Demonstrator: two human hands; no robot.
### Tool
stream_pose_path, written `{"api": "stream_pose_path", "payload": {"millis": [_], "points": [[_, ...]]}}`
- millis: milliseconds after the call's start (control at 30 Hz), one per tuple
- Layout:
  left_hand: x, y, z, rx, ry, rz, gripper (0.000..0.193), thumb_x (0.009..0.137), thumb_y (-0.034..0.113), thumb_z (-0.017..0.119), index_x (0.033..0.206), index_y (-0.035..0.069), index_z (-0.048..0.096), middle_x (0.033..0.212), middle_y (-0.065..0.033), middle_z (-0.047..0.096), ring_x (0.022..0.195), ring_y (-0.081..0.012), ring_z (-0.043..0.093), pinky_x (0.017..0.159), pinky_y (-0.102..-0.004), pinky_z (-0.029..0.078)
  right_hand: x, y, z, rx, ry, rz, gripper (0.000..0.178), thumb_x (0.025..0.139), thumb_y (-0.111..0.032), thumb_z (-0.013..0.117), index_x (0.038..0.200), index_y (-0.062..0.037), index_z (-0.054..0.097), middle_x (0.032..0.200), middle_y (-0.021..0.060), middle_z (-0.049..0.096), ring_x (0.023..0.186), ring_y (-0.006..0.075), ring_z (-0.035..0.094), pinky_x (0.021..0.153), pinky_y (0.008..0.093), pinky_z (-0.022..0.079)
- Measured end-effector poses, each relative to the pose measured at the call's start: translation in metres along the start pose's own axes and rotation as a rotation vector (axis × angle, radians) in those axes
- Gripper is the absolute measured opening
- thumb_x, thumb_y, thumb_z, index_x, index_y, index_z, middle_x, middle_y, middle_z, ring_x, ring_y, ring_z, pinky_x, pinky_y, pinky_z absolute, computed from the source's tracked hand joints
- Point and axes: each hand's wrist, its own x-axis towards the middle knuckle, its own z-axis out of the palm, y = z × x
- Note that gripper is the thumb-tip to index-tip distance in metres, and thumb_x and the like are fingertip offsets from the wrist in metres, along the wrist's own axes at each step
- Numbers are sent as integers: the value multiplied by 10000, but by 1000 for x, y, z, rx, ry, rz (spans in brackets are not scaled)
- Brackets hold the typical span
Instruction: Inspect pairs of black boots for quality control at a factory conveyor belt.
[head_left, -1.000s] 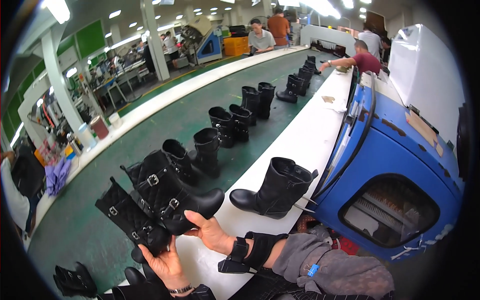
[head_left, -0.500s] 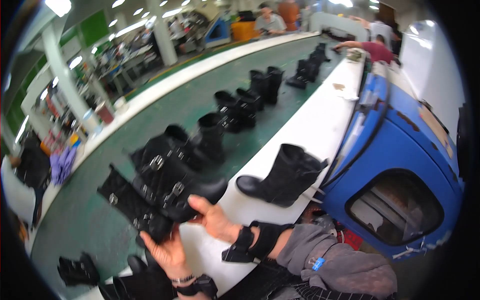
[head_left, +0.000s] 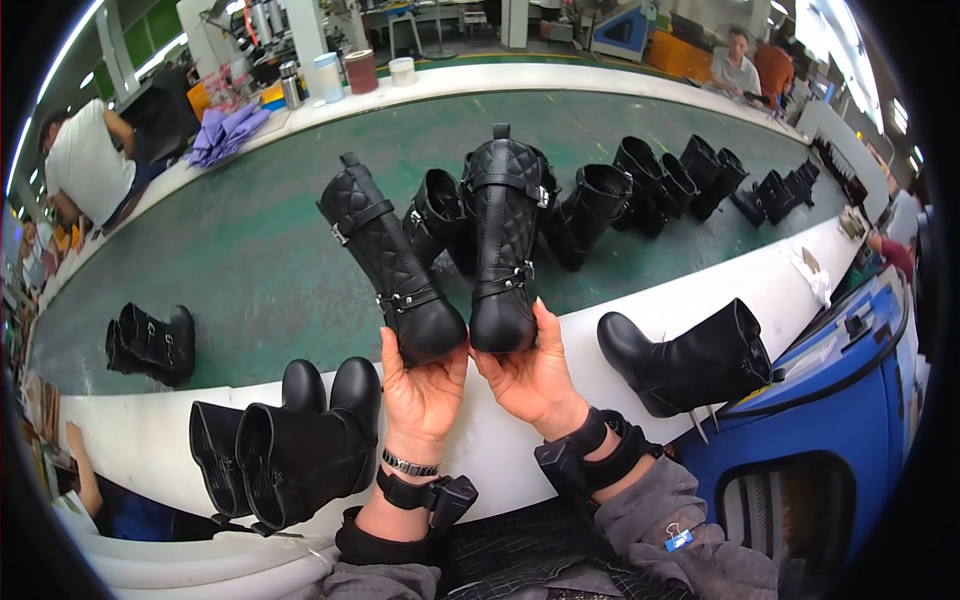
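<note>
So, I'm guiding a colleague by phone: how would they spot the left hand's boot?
Start at the long green surface, then its white near ledge. Above it, the left hand holds a black quilted boot tilted left, unlike the more upright boot in the right hand.

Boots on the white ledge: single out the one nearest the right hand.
The lone boot right of the right hand; the other two boots sit side by side, left of the left hand.

Glossy leather-look boots (head_left: 503, 226), shiny metal buckles (head_left: 339, 234)
</note>
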Motion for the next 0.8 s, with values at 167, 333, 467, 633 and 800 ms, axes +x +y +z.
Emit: {"api": "stream_pose_path", "payload": {"millis": [167,333,467,633,800], "points": [[-3,0,0,3,-24,-10,471,920,443,547,1176,48,558,1123,-114,627,1037,-266,623,913,-402,543,1,-2,-5,63,-3,90,620,814,-562,614,1062,6,595,1014,182,632,862,293,664,755,324,602],[-2,1,1,6,-17,-31,491,930,458,519,1178,36,554,1100,-136,627,1018,-305,625,911,-400,544,0,-2,-5,87,-14,116,609,802,-551,619,1030,14,607,1007,187,635,866,297,661,758,327,594],[-3,1,1,19,-37,-48,493,935,461,504,1179,35,550,1099,-143,624,1015,-316,624,916,-401,541,0,-3,-5,137,-39,168,603,797,-545,620,1020,15,611,996,184,640,866,309,659,750,326,596],[-4,-1,0,-4,-8,-42,480,935,449,509,1196,48,540,1132,-133,613,1033,-311,618,926,-407,534,0,-5,-9,151,-68,195,604,801,-547,613,1023,14,611,984,177,644,858,310,658,728,323,598],[-4,-1,1,25,14,-17,466,936,436,514,1224,69,522,1182,-115,592,1089,-291,593,949,-424,517,2,-4,-9,103,-60,99,572,801,-532,623,1032,-8,614,985,160,648,858,309,657,722,323,602]]}}
